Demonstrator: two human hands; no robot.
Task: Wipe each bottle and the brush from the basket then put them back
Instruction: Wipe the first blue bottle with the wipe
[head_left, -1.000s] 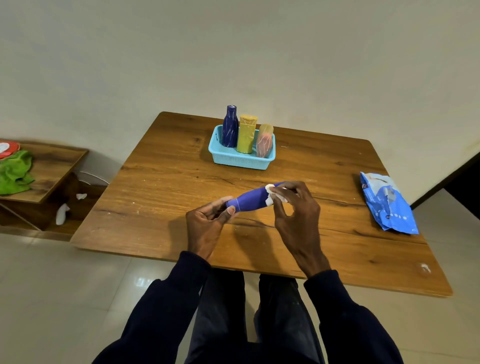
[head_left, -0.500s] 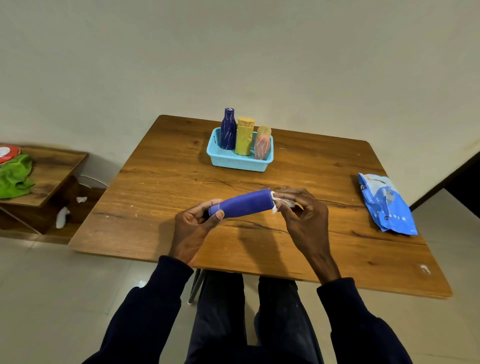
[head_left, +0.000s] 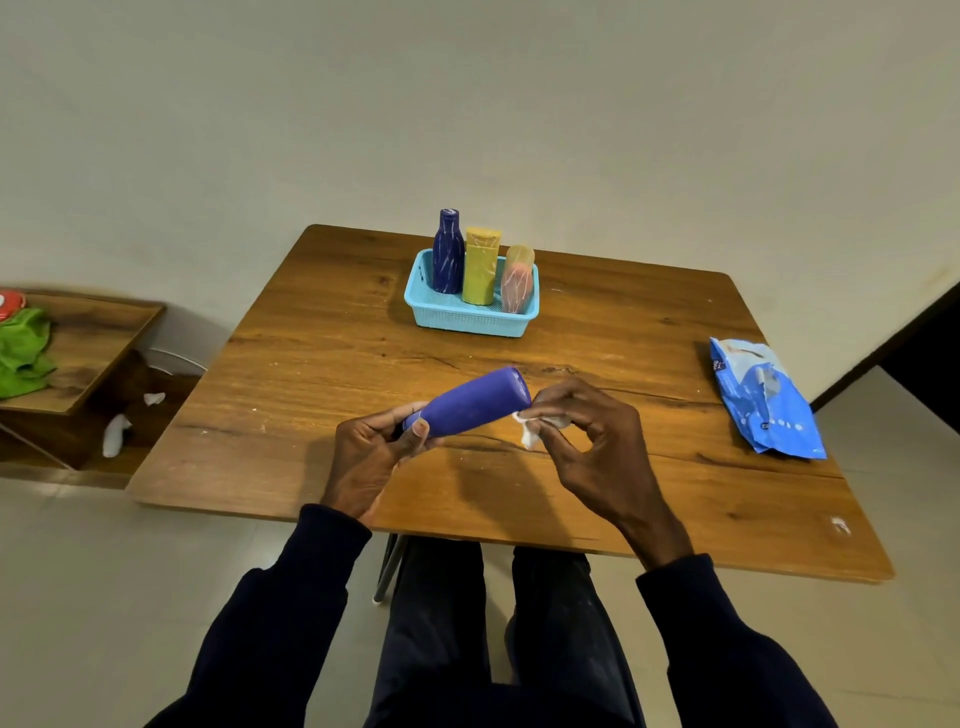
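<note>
My left hand (head_left: 369, 457) grips the narrow end of a purple bottle (head_left: 470, 402), which lies tilted above the wooden table (head_left: 311, 374) with its wide base pointing up and to the right. My right hand (head_left: 597, 457) pinches a small white wipe (head_left: 532, 428) just below and right of that base. At the back of the table stands a light blue basket (head_left: 470, 317). It holds a dark blue bottle (head_left: 448, 252), a yellow bottle (head_left: 482, 266) and a pink and yellow item (head_left: 518, 280), all upright.
A blue wipes packet (head_left: 763, 397) lies near the table's right edge. To the left stands a low wooden shelf (head_left: 98, 338) with a green cloth (head_left: 23, 351) on it. White scraps (head_left: 117, 434) lie under the shelf. My legs are under the table's near edge.
The bottle's wide end has tipped upward. My right hand has come off the bottle's base and now holds the wipe slightly below it.
</note>
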